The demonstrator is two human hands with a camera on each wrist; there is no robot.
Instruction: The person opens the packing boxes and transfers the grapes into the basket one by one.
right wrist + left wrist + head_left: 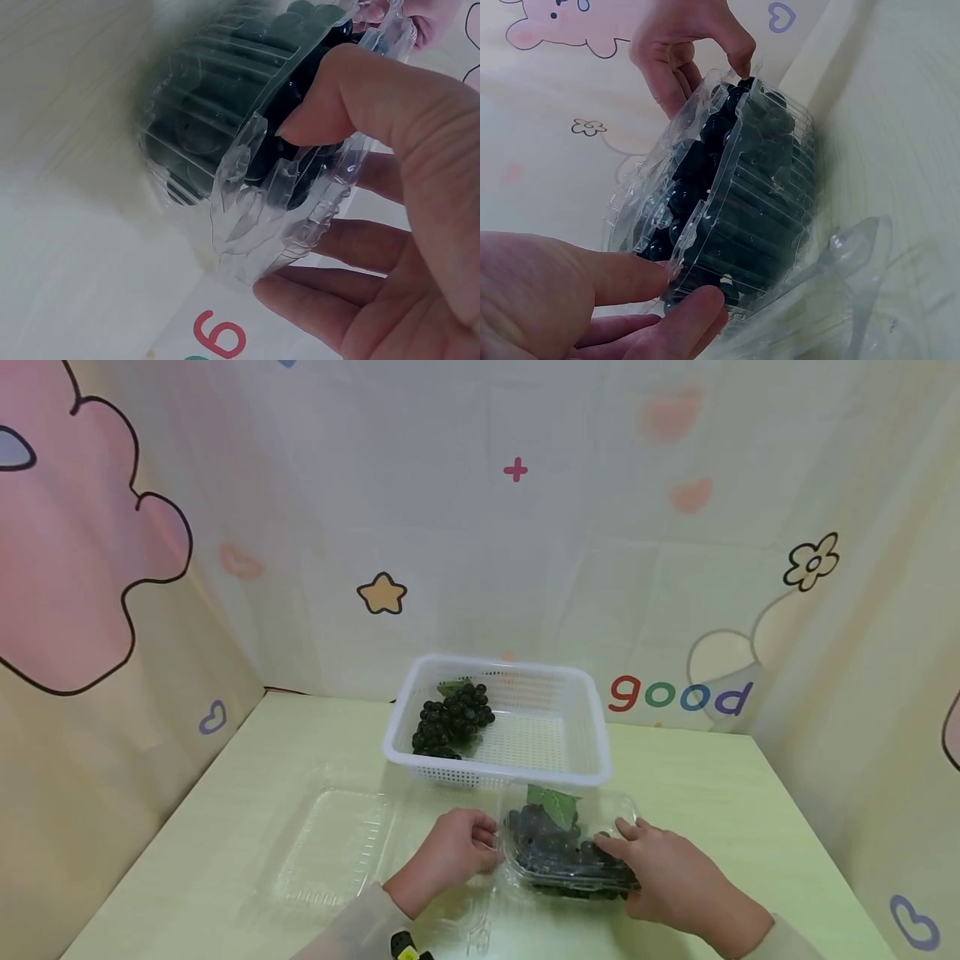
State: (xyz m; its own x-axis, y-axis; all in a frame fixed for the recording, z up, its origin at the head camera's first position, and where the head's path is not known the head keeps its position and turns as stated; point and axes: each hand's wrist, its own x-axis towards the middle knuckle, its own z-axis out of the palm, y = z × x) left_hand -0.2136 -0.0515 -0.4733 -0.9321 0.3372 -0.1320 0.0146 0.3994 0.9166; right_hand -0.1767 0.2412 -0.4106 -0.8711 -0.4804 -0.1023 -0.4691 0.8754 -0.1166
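A clear plastic clamshell box full of dark grapes sits on the table, a green leaf lying over the fruit. Its lid stands slightly apart from the base in the right wrist view. At the box's left end, my left hand pinches the rim between thumb and fingers. My right hand grips the opposite end, its thumb at the gap beside the grapes and its fingers along the lid's outer side.
Behind the box stands a white perforated basket with bunches of dark grapes on its left side. Another clear plastic container lies on the pale table at left. A printed curtain hangs around the table's back and sides.
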